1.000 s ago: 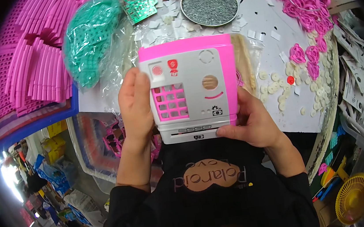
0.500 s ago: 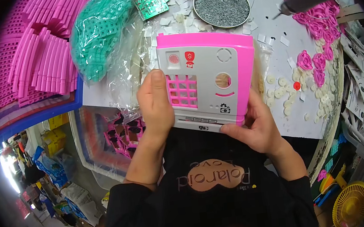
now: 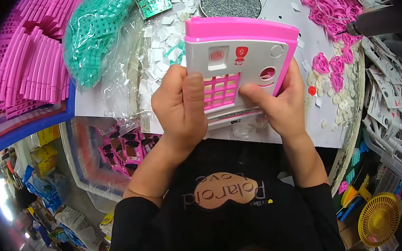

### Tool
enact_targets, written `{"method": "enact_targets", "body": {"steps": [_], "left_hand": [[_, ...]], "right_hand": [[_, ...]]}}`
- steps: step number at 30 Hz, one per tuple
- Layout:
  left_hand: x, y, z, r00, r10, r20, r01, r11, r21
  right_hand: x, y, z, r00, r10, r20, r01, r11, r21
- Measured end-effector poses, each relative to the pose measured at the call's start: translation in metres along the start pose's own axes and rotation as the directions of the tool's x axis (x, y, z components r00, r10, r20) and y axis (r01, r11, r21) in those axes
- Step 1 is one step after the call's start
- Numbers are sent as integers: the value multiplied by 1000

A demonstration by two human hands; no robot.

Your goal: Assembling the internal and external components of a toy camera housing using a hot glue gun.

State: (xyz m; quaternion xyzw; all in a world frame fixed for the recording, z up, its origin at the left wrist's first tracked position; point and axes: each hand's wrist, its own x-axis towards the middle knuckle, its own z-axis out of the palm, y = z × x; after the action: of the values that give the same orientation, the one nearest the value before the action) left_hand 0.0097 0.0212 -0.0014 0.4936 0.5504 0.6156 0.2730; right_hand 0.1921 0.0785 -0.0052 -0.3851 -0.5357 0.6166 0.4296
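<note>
Both of my hands hold a pink-and-white plastic toy bank panel (image 3: 255,63) up over the near edge of the table. Its white face carries red and black printed marks, a round hole and a pink keypad grid; a thick pink rim runs along the top and right. My left hand (image 3: 178,106) is closed on its left side, thumb up beside the grid. My right hand (image 3: 282,104) grips the right side, thumb pressed on the face below the round hole and the fingers behind, mostly hidden.
Stacked pink parts (image 3: 38,64) in a blue tray and bagged green keypads (image 3: 98,36) lie left. Behind the panel are circuit boards (image 3: 153,0) and a round tin of screws (image 3: 231,2). A dark powered screwdriver (image 3: 376,22) hangs at right above pink rings (image 3: 321,63) and white discs (image 3: 341,108).
The panel has moved up and right and tilted, showing more of its pink top edge. My right hand has shifted from the lower corner up the right side, its thumb now on the face.
</note>
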Motion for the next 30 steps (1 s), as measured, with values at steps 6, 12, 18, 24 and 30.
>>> {"method": "enact_targets", "body": {"steps": [6,12,18,24,30], "left_hand": [[2,-16,-17,990,-47,131,56,996,-68],[9,-26,-24,951,301,72,-309,929,206],[55,-27,-38,731,397,554,-570,803,176],[27,-58,-47,712,278,645,-578,753,314],[29,-62,-41,755,252,606,-547,752,369]], "right_hand": [[2,-7,0,994,99,34,-105,968,228],[12,-23,-28,975,23,222,-57,988,146],[27,-26,-72,924,-265,275,365,823,-435],[13,27,-82,723,-426,544,685,347,-640],[13,32,-84,780,-261,568,625,330,-707]]}}
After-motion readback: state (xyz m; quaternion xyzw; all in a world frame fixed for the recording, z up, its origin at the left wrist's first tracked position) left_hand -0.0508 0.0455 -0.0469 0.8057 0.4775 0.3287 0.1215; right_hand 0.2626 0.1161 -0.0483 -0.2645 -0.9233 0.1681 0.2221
